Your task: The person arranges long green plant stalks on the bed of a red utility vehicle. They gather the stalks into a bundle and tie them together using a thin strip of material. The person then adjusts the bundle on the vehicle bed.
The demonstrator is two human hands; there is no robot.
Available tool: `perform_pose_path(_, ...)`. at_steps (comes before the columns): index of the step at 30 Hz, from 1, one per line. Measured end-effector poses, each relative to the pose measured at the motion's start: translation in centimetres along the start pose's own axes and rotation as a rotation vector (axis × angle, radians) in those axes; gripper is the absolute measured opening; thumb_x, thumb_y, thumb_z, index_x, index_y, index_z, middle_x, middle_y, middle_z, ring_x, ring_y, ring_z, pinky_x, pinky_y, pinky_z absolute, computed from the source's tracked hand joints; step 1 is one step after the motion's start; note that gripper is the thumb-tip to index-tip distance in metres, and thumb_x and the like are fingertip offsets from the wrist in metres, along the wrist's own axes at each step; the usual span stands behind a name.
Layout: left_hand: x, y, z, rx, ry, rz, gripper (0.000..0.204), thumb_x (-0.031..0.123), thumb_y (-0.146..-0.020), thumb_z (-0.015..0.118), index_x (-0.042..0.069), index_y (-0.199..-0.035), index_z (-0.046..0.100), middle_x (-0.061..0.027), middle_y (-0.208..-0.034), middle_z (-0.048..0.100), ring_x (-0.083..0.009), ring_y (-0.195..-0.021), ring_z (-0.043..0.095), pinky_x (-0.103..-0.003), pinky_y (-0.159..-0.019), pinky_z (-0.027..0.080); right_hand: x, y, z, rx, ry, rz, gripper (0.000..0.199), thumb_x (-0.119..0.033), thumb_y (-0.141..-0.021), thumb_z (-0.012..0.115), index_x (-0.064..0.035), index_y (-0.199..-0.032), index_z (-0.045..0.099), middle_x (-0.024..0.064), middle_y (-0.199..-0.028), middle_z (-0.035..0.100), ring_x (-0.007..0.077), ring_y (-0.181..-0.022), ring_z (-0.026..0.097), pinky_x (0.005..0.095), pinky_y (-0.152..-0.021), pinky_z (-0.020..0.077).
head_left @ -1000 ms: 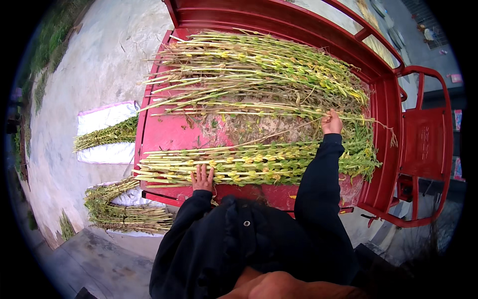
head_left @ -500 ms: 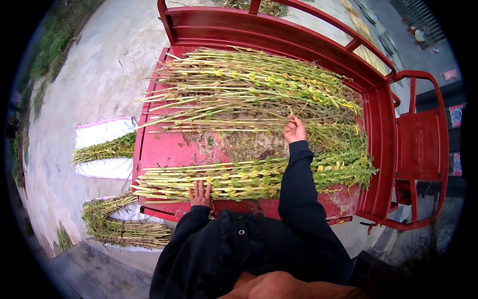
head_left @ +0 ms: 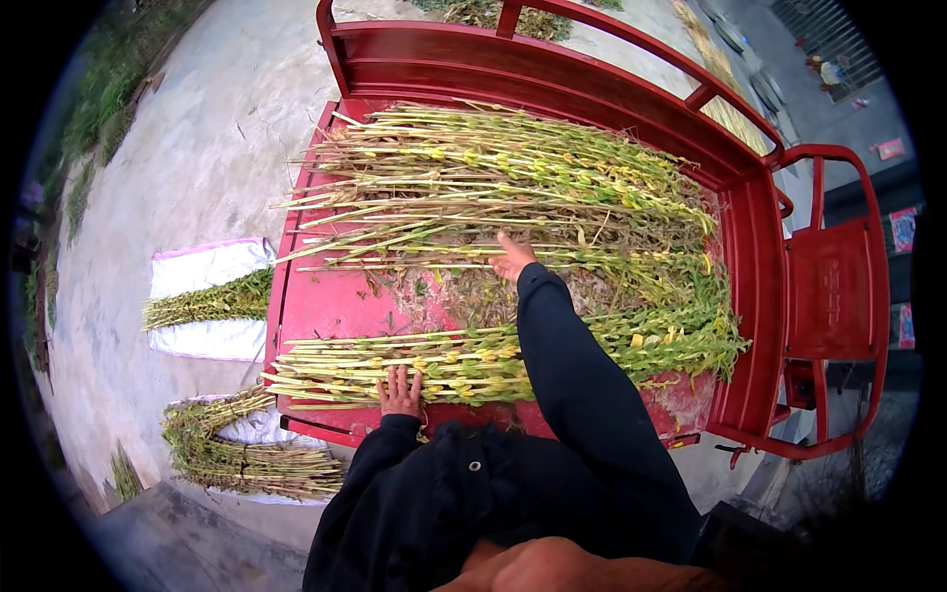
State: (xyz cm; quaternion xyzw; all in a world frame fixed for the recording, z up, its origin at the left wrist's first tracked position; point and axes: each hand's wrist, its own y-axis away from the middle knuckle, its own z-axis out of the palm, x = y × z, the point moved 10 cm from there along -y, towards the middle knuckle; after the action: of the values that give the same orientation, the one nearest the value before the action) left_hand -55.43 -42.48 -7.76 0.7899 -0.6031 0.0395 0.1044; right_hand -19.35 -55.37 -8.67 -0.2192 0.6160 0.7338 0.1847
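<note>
My left hand [head_left: 400, 393] lies with fingers stretched out on the near row of cut stalks [head_left: 464, 360], which bear green and yellow pods and look like sesame. Over the lower edge of the far pile of stalks [head_left: 473, 158], my right hand [head_left: 513, 259] is open, thumb apart from the fingers. Nothing shows in its grasp; whether its fingertips touch the stalks I cannot tell. Both rows rest on the red cart bed [head_left: 340, 296], their bare stems to the left and leafy tops to the right.
Red side rails [head_left: 592, 64] close off the bed's far side, with a red seat-like frame [head_left: 834, 286] at right. On the concrete [head_left: 207, 187] at left, one stalk bundle [head_left: 212, 298] lies on a white sack [head_left: 207, 340]. Tied bundles [head_left: 247, 464] lie nearer.
My right hand has moved left along the far pile, and its fingers have gone from pinched to spread. My left hand stays on the near row.
</note>
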Motion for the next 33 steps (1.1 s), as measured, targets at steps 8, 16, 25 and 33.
perform_pose_path(8, 0.4, 0.0, 0.0, 0.055, 0.001, 0.013, 0.049, 0.016, -0.079, 0.051, 0.021, -0.127, 0.042, -0.0157, -0.137, 0.033, -0.0380, -0.130, 0.025, -0.064, -0.099, 0.017, -17.1, -0.9, -5.1, 0.405, 0.907, -0.889, 0.025, -0.021, -0.085, 0.058, -0.0020, -0.102, 0.058, 0.0119, -0.090, 0.062, 0.0239, -0.073, 0.060, 0.0399, -0.063, 0.0502)
perform_pose_path(16, 0.0, -0.1, 0.2, 0.096, -0.036, 0.007, 0.047, 0.016, -0.075, 0.056, 0.021, -0.121, 0.048, -0.0156, -0.133, 0.036, -0.0380, -0.128, 0.028, -0.064, -0.100, 0.017, -25.2, -5.0, -2.5, 0.543, 1.662, -0.712, 0.049, -0.008, -0.078, 0.053, -0.0147, -0.126, 0.045, 0.0133, -0.129, 0.045, 0.0319, -0.121, 0.039, 0.0527, -0.096, 0.0342)
perform_pose_path(25, -0.1, -0.2, -0.3, 0.065, 0.045, -0.011, 0.050, 0.019, -0.073, 0.056, 0.021, -0.123, 0.046, -0.0159, -0.132, 0.037, -0.0386, -0.126, 0.030, -0.064, -0.098, 0.019, -25.6, -3.4, -0.8, 0.483, 1.971, -0.755, 0.028, -0.022, -0.079, 0.060, -0.0141, -0.105, 0.060, 0.0118, -0.108, 0.056, 0.0296, -0.101, 0.054, 0.0520, -0.086, 0.0369)
perform_pose_path(33, -0.1, -0.2, -1.3, 0.030, 0.071, -0.040, 0.047, 0.017, -0.079, 0.051, 0.023, -0.125, 0.046, -0.0133, -0.135, 0.035, -0.0347, -0.129, 0.027, -0.062, -0.100, 0.017, -22.8, 11.3, 0.7, 0.585, 1.676, -1.541, 0.017, -0.018, -0.072, 0.068, -0.0127, -0.086, 0.062, 0.0066, -0.083, 0.044, 0.0232, -0.080, 0.047, 0.0370, -0.072, 0.0321)
